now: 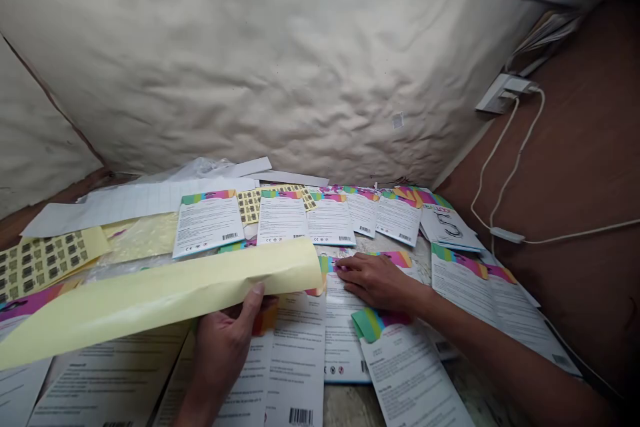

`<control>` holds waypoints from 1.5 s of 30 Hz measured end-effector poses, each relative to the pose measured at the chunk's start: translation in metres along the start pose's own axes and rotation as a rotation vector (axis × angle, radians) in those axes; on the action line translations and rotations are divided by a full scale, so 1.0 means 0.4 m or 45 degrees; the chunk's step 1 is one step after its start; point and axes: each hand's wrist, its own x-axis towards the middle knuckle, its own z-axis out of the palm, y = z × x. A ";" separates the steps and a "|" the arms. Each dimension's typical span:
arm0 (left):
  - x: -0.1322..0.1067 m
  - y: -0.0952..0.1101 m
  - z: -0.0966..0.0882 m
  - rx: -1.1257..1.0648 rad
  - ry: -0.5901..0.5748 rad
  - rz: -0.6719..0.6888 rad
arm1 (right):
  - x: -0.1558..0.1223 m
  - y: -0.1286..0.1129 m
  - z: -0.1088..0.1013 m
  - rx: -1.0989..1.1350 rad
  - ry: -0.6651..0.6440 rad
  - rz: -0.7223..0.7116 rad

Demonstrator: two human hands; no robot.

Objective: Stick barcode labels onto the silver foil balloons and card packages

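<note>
My left hand (225,340) is closed on a curled pale yellow sheet (165,290), thumb on the near side. The sheet bends over toward the far left, and its other face is hidden. My right hand (377,280) rests on the top part of a white printed package (345,333) with a colourful header. Its fingertips touch that header, but I cannot make out whether they pinch anything. Just below the right hand lies another package (405,373), tilted, with a green, yellow and pink top. More packages (300,360) lie under and beside the left hand.
A row of similar packages (210,223) lies along the back. Yellow sheets of dark printed stickers (50,260) are at the left. White papers (150,197) lie near the back wall. A power socket with cables (505,93) hangs on the right wall.
</note>
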 end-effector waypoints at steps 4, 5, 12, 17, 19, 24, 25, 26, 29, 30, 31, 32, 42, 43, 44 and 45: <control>0.002 0.001 0.006 -0.036 -0.054 -0.031 | -0.013 -0.004 -0.024 0.109 0.129 0.075; 0.003 -0.002 0.006 -0.056 -0.060 -0.028 | -0.022 -0.007 -0.037 0.171 0.175 0.105; 0.019 0.001 -0.008 -0.413 0.176 0.261 | -0.122 -0.059 -0.109 0.539 -0.165 0.233; 0.021 0.021 -0.012 -0.573 0.258 0.410 | -0.122 -0.077 -0.112 0.653 -0.331 0.344; 0.020 0.018 -0.009 -0.581 0.233 0.424 | -0.094 -0.081 -0.127 0.727 -0.346 0.312; 0.006 0.008 -0.004 -0.379 0.174 0.446 | 0.023 -0.094 -0.130 0.748 -0.021 0.280; 0.002 0.009 -0.004 -0.333 0.165 0.443 | 0.051 -0.096 -0.121 0.769 0.082 0.328; -0.003 0.012 -0.005 -0.290 0.148 0.427 | 0.078 -0.099 -0.110 0.854 0.158 0.391; -0.015 0.020 -0.008 -0.201 0.097 0.371 | 0.147 -0.112 -0.075 1.450 0.125 0.567; -0.017 0.021 -0.009 -0.205 0.082 0.364 | 0.163 -0.118 -0.064 1.644 0.083 0.593; -0.017 0.021 -0.009 -0.225 0.056 0.345 | 0.176 -0.126 -0.054 1.776 0.067 0.599; -0.016 0.018 -0.008 -0.266 0.013 0.302 | 0.184 -0.135 -0.044 1.839 0.085 0.591; 0.014 -0.012 0.021 -0.871 -0.185 0.018 | 0.177 -0.187 0.016 1.736 0.206 0.597; 0.015 -0.015 0.022 -0.849 -0.169 0.042 | 0.176 -0.189 0.016 1.710 0.192 0.593; 0.015 -0.019 0.023 -0.826 -0.140 0.079 | 0.176 -0.192 0.015 1.664 0.212 0.591; 0.015 -0.022 0.024 -0.802 -0.108 0.123 | 0.175 -0.197 0.012 1.587 0.292 0.600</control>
